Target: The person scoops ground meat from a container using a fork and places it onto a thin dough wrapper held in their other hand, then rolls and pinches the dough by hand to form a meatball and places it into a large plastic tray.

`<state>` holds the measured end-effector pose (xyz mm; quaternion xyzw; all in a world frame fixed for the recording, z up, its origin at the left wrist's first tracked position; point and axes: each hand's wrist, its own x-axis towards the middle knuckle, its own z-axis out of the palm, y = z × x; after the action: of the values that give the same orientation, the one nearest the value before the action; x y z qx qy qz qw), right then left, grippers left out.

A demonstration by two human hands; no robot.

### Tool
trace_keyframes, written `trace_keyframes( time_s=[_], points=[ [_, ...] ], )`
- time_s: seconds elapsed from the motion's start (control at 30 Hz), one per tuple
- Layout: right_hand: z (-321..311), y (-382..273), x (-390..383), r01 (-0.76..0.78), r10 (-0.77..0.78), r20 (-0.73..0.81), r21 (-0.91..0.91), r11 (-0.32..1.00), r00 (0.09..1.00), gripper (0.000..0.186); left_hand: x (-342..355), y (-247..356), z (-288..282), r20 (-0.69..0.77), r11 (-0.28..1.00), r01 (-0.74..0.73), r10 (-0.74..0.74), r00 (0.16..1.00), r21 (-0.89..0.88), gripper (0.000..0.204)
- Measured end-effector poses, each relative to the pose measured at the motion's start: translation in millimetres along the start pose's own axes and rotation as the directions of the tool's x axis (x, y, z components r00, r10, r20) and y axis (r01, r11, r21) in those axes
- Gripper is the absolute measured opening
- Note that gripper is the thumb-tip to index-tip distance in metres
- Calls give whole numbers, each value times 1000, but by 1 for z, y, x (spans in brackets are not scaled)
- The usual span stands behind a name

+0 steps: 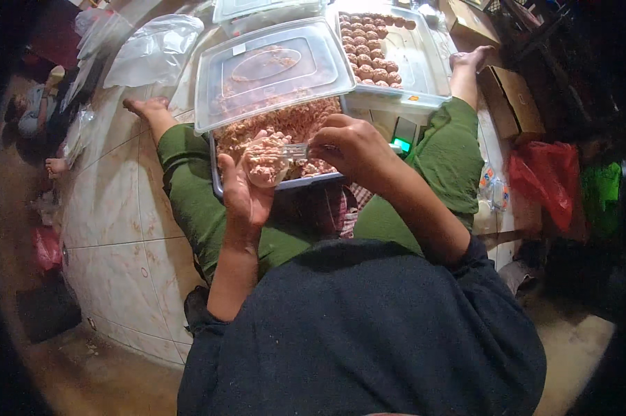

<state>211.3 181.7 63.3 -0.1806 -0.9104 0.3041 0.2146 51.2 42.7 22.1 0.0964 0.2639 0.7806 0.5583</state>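
Note:
My left hand is cupped around a lump of pink meat mixture; a pale rounded surface beneath it is too unclear to name. My right hand grips a silvery fork-like utensil, its end against that lump. Both are over a rectangular tub of the same mixture, its far part under a tilted translucent lid. At the back right, a plastic tray holds rows of meatballs. A small device with a green lit display shows beside my right hand.
My outstretched legs flank the tub on a tiled floor. Plastic sheets lie at the back left, another translucent container behind the lid. A person is at the far left. Cardboard boxes and a red bag sit at the right.

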Motion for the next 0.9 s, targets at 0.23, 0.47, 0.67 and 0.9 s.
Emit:
trace_keyframes(
  time_s=[0.23,0.47,0.67,0.9],
  points=[
    [27,-7,-9,74,-63,-89,118,990,994,6,5,-4,9,-7,1000,18,-18,1000,-23,82],
    [13,10,0,49,-12,-197,184,982,980,9,2,-2,8,47,999,-1,-1,999,42,56],
    [18,11,-9,83,-57,-156,166,983,986,9,3,-5,4,26,982,-42,38,999,182,56],
    [31,-3,-16,83,-45,-157,242,967,987,9,4,-1,6,114,999,14,-9,993,-49,80]
  ],
)
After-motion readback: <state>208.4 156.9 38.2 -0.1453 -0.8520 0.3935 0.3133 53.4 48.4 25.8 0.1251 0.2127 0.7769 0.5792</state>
